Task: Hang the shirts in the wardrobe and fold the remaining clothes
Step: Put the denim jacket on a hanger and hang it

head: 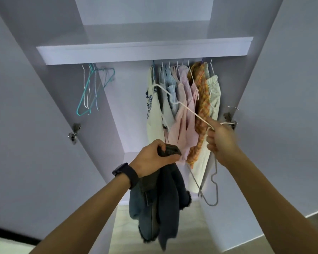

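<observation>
Two hands: both raised with arms stretched forward, in front of the open wardrobe (264,70).
Left hand (154,156): fingers curled tight round the top of a dark denim garment (160,202), which hangs below the fist with frayed edges; black watch (125,173) on the wrist.
Right hand (221,142): fist closed on wire hangers. A white hanger (198,117) slants up and left, and a grey hanger (217,191) dangles beneath.
Hung shirts (182,125): row just beyond the hands, right part of the wardrobe; white, blue, pink, orange check, pale green.
Print: dark blue marks on the white top (151,101), too blurred to read.
Empty hangers (88,90): teal and white, far left.
Shelf (136,52): directly above all the hangers.
</observation>
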Demonstrator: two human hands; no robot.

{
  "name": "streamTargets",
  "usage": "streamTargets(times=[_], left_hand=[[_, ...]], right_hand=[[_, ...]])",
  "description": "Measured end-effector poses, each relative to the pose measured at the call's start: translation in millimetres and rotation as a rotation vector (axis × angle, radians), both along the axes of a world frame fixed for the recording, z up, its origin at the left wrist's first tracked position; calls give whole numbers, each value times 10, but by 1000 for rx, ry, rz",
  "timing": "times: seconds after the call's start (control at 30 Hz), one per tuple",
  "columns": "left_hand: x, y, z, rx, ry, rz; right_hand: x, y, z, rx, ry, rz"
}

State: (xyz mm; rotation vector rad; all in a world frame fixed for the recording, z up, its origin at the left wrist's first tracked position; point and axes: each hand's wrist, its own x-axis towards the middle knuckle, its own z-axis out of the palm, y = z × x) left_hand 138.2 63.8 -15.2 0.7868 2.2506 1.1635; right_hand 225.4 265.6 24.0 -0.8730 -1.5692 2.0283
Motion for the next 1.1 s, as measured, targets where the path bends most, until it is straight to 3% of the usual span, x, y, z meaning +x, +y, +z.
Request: streamTargets(times=[0.07, 0.17, 0.27, 0.37, 0.53, 0.67, 0.83, 0.93, 1.0, 1.1], left_hand=[[-49, -60, -27, -18, 74, -16], [-69, -98, -35, -31, 163, -13], [-52, -69, -17, -1, 218, -20], [-44, -80, 47, 16, 256, -41], [-108, -270, 77, -77, 403, 0], [-128, -409, 72, -199, 544, 74], [-227, -582, 71, -147, 507, 80], [-361, -674, 38, -273, 581, 83], [-419, -709, 19, -260, 515, 131], [-468, -741, -3, -18, 120, 197]], right_hand=[[115, 11, -123, 97, 5, -55], [126, -241, -290, 284, -103, 169], [24, -553, -409, 262, -249, 434], [-41, -658, -511, 197, -253, 534], [-106, -590, -459, 114, -180, 427], [-165, -549, -381, 468, -141, 477], [-251, -411, -365, 603, -121, 434], [-262, -347, -347, 712, -137, 432], [-258, -311, -336, 765, -181, 449], [-244, -232, -313, 810, -264, 449]])
